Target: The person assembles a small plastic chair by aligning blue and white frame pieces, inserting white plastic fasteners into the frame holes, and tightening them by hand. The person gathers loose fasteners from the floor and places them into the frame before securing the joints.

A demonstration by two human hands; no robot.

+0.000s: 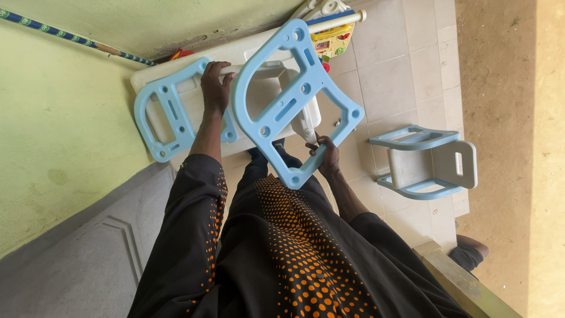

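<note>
A person's left hand (216,88) grips a white bar on a small plastic table (176,112) held above the tiled floor (388,82). The right hand (325,156) clamps its loose blue side frame (294,100). Held only at one corner, the frame could likely twist free and drop.

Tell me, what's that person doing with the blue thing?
A person is holding a white and blue plastic table up on its side. The left hand grips a white bar between the two blue side frames. The right hand holds the nearer frame at its lower edge. A small chair lies tipped over on the tiled floor.
</note>
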